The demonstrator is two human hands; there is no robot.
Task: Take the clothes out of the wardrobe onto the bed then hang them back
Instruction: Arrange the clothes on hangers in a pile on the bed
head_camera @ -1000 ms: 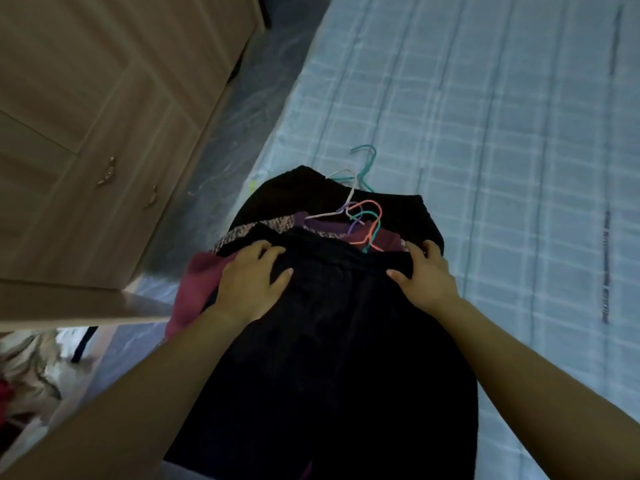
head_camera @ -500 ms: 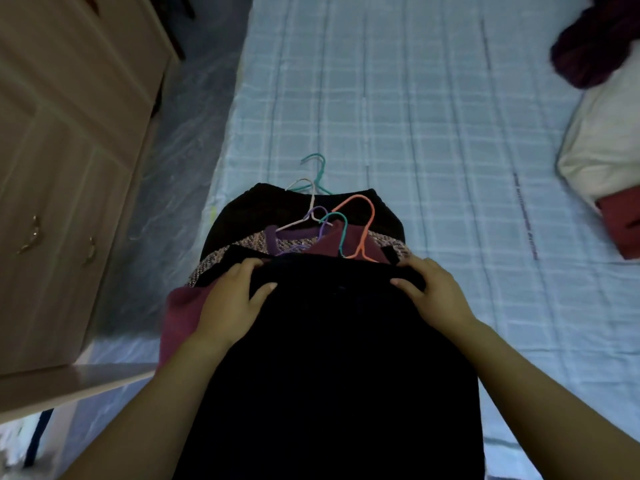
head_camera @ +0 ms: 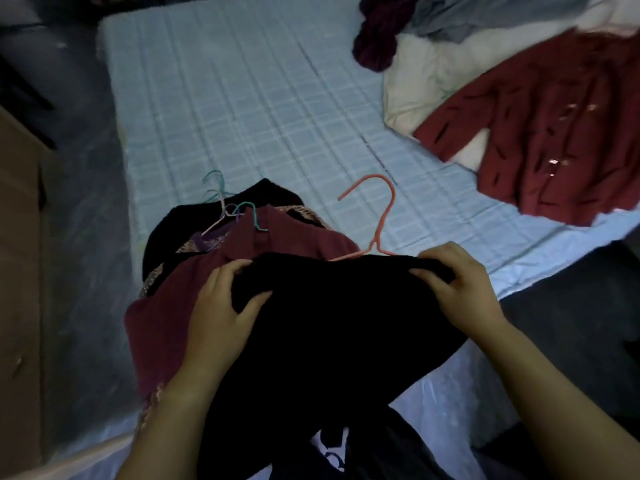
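A black garment (head_camera: 332,327) on an orange hanger (head_camera: 379,216) is held above the near corner of the bed (head_camera: 263,98). My left hand (head_camera: 221,306) grips its left shoulder and my right hand (head_camera: 460,289) grips its right shoulder. Under it lies a pile of clothes on hangers: a maroon top (head_camera: 294,237), a patterned piece and another black garment (head_camera: 180,223), with teal and white hanger hooks (head_camera: 225,209) sticking out.
A dark red garment (head_camera: 554,116), white fabric (head_camera: 422,74), a dark purple piece (head_camera: 377,39) and grey cloth lie on the bed's far right. The wooden wardrobe (head_camera: 20,237) stands at the left, with grey floor (head_camera: 86,202) between it and the bed.
Both hands have lifted the black garment and swung it to the right, off the pile. The orange hanger came away with it, and the maroon top now shows. The view turned right.
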